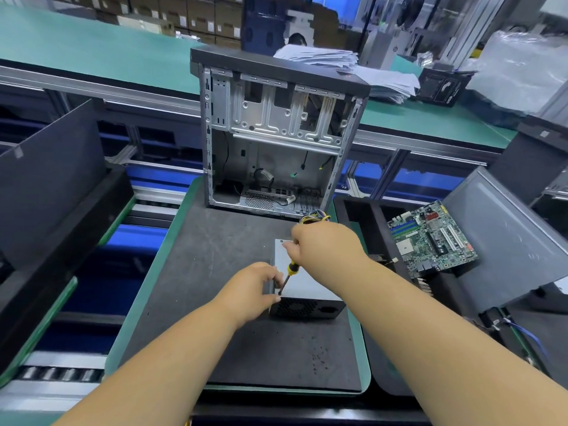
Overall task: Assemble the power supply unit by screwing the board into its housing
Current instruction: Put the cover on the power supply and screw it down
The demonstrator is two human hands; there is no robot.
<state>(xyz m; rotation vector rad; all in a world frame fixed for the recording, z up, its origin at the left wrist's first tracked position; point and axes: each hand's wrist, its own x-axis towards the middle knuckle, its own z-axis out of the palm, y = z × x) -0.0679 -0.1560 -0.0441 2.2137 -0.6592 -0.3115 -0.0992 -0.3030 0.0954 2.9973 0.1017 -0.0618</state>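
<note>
The power supply unit (302,282) lies on the dark foam mat (221,272) of the desk, just in front of an open computer case (276,133) that stands upright and holds loose cables and a bare drive cage. The right hand (322,244) has its fingers curled round the handle of a yellow-and-black screwdriver (289,272), whose shaft slants down to the unit's near left top corner. The left hand (253,292) rests at that same corner with its fingers bent against the housing edge, next to the screwdriver tip; whether they pinch a screw cannot be made out. A bundle of coloured wires (315,216) shows behind the right hand, its lower part hidden by it. To the right, a green motherboard (433,238) lies tilted in a black tray (362,222). The board inside the housing is out of sight under the grey lid
</note>
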